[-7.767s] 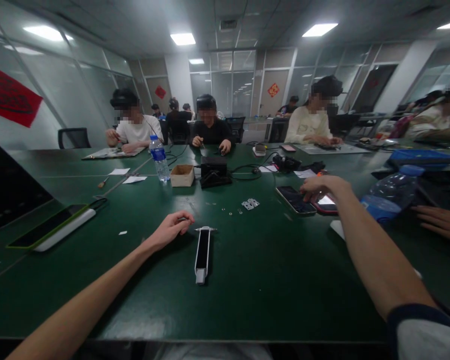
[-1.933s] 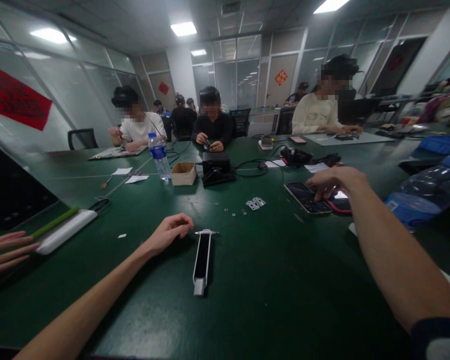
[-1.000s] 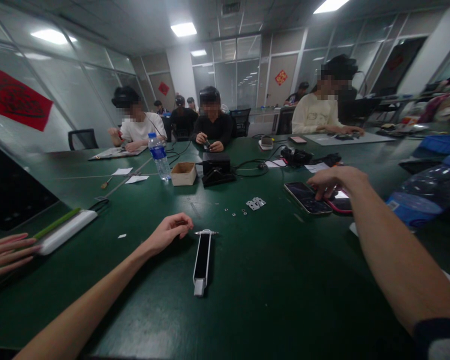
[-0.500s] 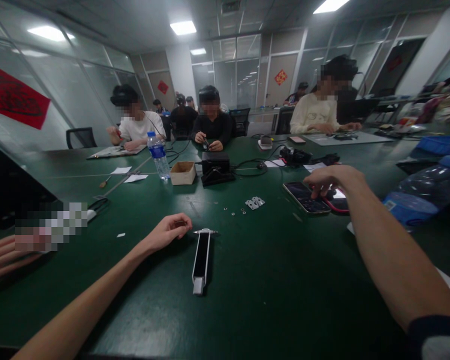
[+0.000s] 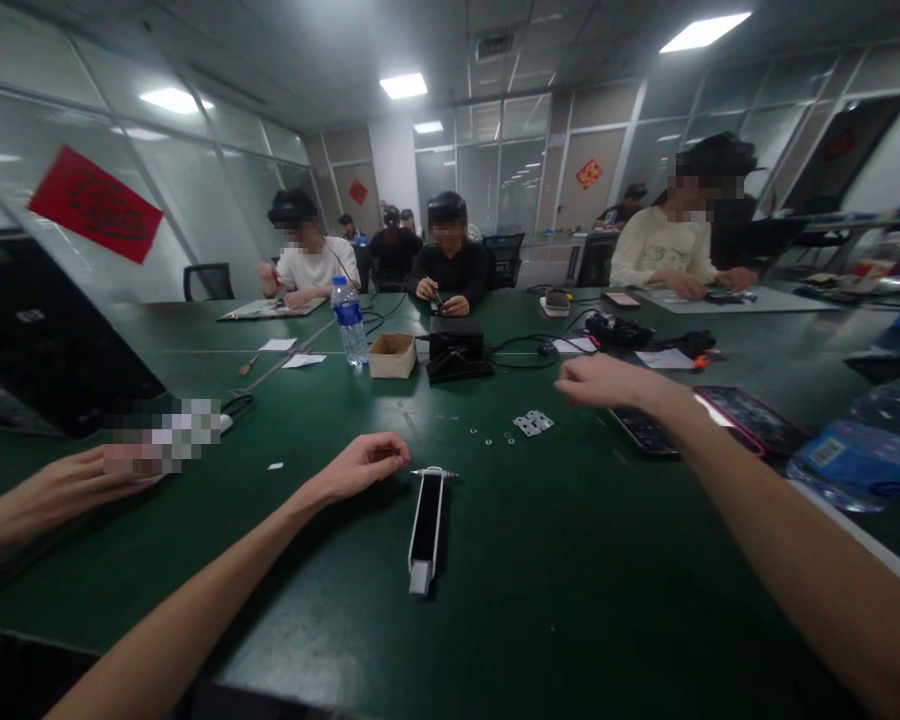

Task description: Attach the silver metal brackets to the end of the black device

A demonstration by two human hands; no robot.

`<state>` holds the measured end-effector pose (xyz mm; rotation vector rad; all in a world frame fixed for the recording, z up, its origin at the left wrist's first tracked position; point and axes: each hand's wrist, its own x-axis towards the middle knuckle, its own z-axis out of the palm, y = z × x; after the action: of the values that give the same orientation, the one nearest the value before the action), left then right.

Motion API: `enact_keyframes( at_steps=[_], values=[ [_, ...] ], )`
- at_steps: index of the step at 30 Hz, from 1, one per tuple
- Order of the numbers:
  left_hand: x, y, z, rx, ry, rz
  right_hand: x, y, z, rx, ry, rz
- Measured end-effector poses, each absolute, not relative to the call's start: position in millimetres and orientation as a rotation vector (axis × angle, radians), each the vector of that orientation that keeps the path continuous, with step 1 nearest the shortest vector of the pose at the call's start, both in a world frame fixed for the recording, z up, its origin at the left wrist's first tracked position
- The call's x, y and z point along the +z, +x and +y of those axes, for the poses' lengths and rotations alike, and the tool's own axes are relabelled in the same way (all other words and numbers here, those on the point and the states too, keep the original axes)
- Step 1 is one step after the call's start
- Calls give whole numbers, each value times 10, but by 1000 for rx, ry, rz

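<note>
My left hand (image 5: 364,465) rests on the green table with loosely bent fingers, a gap showing between thumb and forefinger and nothing visible in it. Close to its fingertips lies a long narrow white frame (image 5: 413,525) with a dark middle, a thin pointed metal rod (image 5: 444,474) across its far end and a pale block (image 5: 420,577) at its near end. My right hand (image 5: 607,383) hovers left of a dark phone (image 5: 645,432), its fingers curled down; anything in them is hidden. Several small nuts (image 5: 488,442) and perforated metal plates (image 5: 532,423) lie between my hands.
At the left, another person's hand (image 5: 52,490) lies near a black monitor (image 5: 52,330). A water bottle (image 5: 350,322), a small box (image 5: 392,358) and a black stand (image 5: 457,350) stand ahead. A large bottle (image 5: 862,450) lies right. Several people work across the table.
My right hand has lifted off the phones and moved left toward the metal plates. My left hand stays beside the white frame. The whole view has shifted slightly.
</note>
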<state>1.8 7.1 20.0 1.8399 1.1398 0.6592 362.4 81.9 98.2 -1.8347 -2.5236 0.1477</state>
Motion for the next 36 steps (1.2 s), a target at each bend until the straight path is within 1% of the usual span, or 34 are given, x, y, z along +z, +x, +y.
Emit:
enact_keyframes(
  at_steps=[4, 7, 15, 19, 25, 36],
  values=[
    [161, 37, 76, 848, 1840, 1137, 790, 2718, 456, 220, -1221, -2623],
    [125, 46, 82, 942, 1908, 1133, 591, 2340, 279, 250, -994, -2679],
    [111, -76, 103, 625, 2184, 1205, 99, 2496, 137, 240, -1048, -2509],
    [115, -67, 85, 590, 2192, 1187, -47, 2536, 88, 255, -999, -2514],
    [101, -5, 47, 614, 2177, 1172, -91, 2509, 101, 284, -922, -2519],
    [68, 0, 38, 627, 2173, 1191, -35, 2486, 60, 387, -1025, -2505]
  ],
)
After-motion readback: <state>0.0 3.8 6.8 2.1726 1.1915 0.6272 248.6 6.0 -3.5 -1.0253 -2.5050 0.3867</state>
